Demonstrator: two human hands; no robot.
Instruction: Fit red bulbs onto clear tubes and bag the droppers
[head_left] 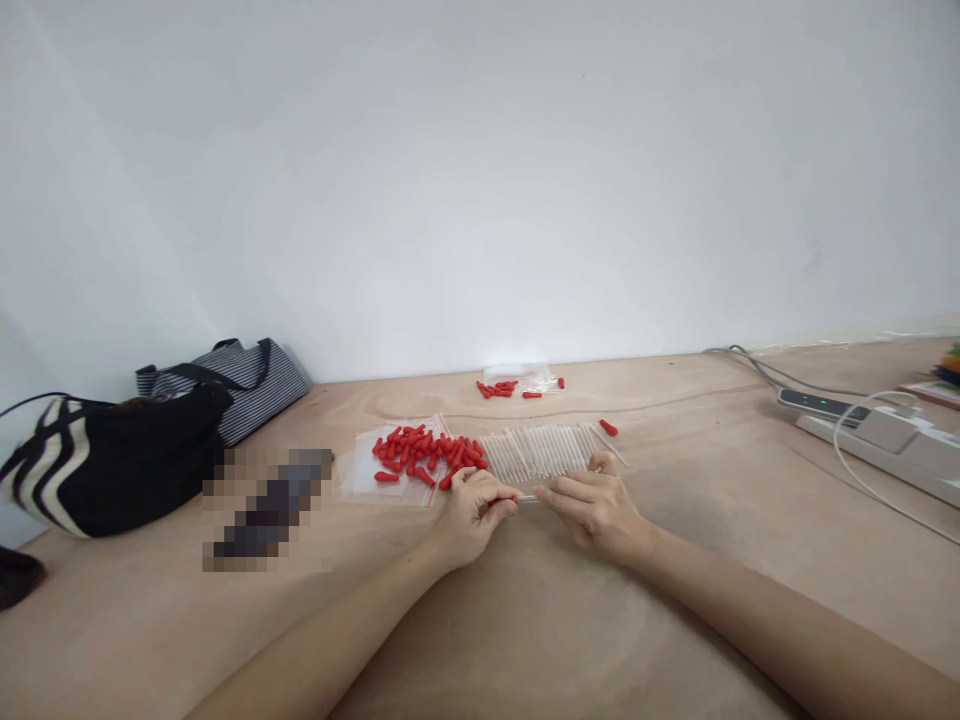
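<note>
Far left of the left hand (474, 510), a black bag (157, 460) leans before a striped bag (262, 385), and a blurred dark object (277, 505) lies nearer; all stand well apart from the hands, so nothing there seems in the way. Just left of that hand, a heap of red bulbs (416, 447) rests partly on clear plastic bags (364, 465), probably to keep the small pieces within easy reach. The left hand is pinched on a red rubber piece (513, 497), apparently to steady it, in line with a thin clear tube (528, 498) that spans the gap to the right hand (596, 505), whose fingers are closed on its other end. Beyond both hands, near the wall, lie a few red pieces (496, 390). Just past the right hand runs a row of pale sticks (551, 450), laid side by side, perhaps for easy picking; a lone red bulb (608, 427) lies beyond it. Well right, a power strip (892, 455) and white cable (862, 470) occupy the desk (465, 650), clear of the right forearm.
</note>
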